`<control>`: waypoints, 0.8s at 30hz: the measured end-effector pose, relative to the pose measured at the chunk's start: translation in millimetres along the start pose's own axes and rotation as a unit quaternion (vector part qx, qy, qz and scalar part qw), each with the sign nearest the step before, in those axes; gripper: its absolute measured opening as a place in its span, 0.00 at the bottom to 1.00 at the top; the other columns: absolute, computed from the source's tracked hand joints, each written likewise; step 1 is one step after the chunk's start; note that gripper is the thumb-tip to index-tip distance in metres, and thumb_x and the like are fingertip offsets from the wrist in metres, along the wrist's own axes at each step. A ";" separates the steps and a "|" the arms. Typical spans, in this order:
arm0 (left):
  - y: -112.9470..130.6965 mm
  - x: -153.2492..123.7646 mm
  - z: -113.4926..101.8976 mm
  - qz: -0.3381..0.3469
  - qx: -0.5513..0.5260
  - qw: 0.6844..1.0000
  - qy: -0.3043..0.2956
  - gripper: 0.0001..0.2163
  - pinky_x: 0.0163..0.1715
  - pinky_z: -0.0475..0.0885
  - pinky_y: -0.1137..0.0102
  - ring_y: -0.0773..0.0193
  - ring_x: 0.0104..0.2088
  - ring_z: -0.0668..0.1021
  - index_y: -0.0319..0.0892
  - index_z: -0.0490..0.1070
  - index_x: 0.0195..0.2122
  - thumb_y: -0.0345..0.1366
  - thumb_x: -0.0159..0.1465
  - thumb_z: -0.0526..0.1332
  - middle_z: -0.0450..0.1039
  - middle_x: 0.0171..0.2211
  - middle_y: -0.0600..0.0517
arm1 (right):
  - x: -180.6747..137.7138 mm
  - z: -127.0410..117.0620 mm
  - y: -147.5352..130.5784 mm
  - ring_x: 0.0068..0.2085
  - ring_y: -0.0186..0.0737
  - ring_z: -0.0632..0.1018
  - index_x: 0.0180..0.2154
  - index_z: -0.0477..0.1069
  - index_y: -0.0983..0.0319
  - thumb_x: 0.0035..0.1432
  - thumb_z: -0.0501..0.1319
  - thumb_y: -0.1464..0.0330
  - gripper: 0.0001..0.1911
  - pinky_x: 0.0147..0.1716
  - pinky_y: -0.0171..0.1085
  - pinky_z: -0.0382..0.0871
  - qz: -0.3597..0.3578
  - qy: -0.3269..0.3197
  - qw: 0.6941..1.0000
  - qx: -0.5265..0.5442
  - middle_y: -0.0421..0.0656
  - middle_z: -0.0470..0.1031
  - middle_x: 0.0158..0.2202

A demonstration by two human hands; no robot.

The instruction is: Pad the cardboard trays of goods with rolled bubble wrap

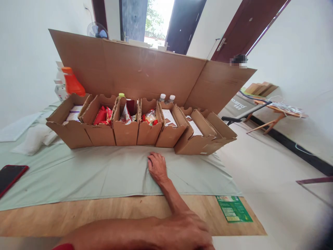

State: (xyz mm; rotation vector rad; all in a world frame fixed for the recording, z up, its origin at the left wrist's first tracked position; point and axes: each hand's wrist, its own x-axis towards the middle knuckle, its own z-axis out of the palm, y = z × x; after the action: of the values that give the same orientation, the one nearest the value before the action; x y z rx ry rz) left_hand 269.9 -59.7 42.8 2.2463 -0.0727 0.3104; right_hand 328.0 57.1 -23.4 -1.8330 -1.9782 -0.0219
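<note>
My right hand (156, 167) lies flat and open, palm down, on a pale green cloth (85, 173), just in front of a row of several open cardboard boxes (125, 133). It holds nothing. My left hand (187, 230) sits low in the foreground, crossed over my right forearm with its fingers curled round it; it is blurred at the frame edge. The boxes hold red packets (102, 116), snack bags (150, 117) and white sheets (169, 117). An orange bottle (72, 82) stands at the row's far left.
A large cardboard sheet (135, 69) stands upright behind the boxes. A red-cased phone (10, 175) lies at the left edge, and a green leaflet (233, 208) on the wooden board at the right. White bags (33, 139) sit at the left. A wooden table (275, 111) stands far right.
</note>
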 end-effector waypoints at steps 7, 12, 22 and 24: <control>-50.4 -162.6 -57.3 -0.306 0.092 0.844 0.431 0.06 0.47 0.76 0.60 0.55 0.44 0.82 0.45 0.74 0.33 0.34 0.64 0.57 0.81 0.41 0.46 | 35.5 -99.3 45.4 0.39 0.42 0.81 0.62 0.67 0.62 0.68 0.50 0.66 0.24 0.41 0.39 0.72 0.089 0.090 0.991 0.033 0.47 0.82 0.43; -62.3 -191.6 -47.4 -0.325 0.084 0.828 0.448 0.09 0.44 0.79 0.62 0.56 0.42 0.83 0.45 0.75 0.32 0.38 0.65 0.57 0.82 0.39 0.46 | 96.9 -139.7 43.0 0.38 0.45 0.81 0.59 0.72 0.57 0.62 0.58 0.67 0.23 0.37 0.37 0.68 0.144 -0.024 0.986 -0.085 0.43 0.83 0.36; -48.5 -189.2 -40.2 -0.298 0.058 0.838 0.453 0.09 0.41 0.79 0.65 0.57 0.40 0.84 0.45 0.76 0.32 0.37 0.66 0.58 0.83 0.37 0.47 | -9.0 -168.0 -7.2 0.29 0.44 0.81 0.43 0.80 0.55 0.64 0.54 0.64 0.16 0.28 0.37 0.66 0.095 0.023 0.994 -0.051 0.44 0.83 0.30; -45.3 -187.4 -39.0 -0.294 0.050 0.842 0.450 0.09 0.41 0.79 0.65 0.57 0.40 0.84 0.45 0.76 0.32 0.37 0.66 0.58 0.82 0.37 0.47 | -64.6 -185.0 -17.3 0.27 0.43 0.81 0.45 0.81 0.50 0.63 0.57 0.60 0.14 0.27 0.38 0.70 0.055 0.018 0.996 0.065 0.42 0.84 0.32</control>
State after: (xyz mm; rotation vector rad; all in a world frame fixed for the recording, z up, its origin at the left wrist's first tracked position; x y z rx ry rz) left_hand 88.0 -10.7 -13.6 1.8789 1.1242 0.9932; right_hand 369.4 -62.2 127.4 -1.8420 -1.8067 0.1032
